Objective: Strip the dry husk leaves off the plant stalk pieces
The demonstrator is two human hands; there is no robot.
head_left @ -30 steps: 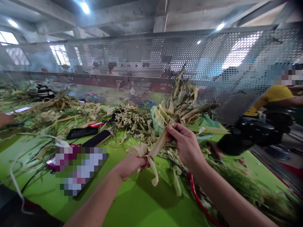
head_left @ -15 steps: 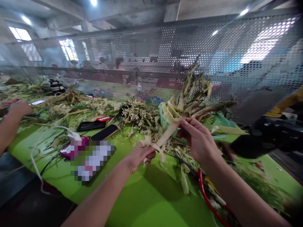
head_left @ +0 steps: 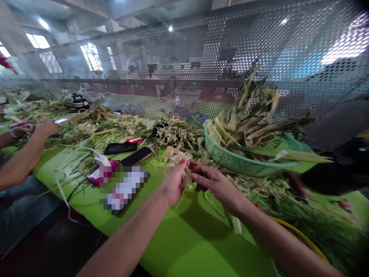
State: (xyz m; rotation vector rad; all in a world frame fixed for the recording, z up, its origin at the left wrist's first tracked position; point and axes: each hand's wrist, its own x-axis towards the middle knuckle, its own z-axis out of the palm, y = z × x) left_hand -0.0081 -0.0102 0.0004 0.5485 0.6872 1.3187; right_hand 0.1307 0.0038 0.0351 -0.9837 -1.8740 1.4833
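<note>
Just above the green tabletop (head_left: 178, 242), my left hand (head_left: 172, 186) is closed on a small bunch of pale, curled corn husk strips (head_left: 176, 155). My right hand (head_left: 211, 181) meets it from the right, its thumb and fingers pinched at the lower part of the same husk. The fingertips partly cover what they grip. Beyond my right hand stands a green plastic basket (head_left: 227, 156) heaped with long dried corn husks (head_left: 248, 115). A loose husk strip (head_left: 236, 225) lies under my right forearm.
Two dark phones (head_left: 136, 158) (head_left: 120, 147), a purple packet (head_left: 102, 173) with a white cable and a red-handled tool (head_left: 135, 140) lie to the left. Husk scraps (head_left: 178, 132) line the perforated metal screen (head_left: 178, 69). Another person's arms (head_left: 29, 154) are at far left.
My right hand has moved from the basket's edge down and left to my left hand. The husk strip stretched between them is now gathered at both hands. The view has shifted right.
</note>
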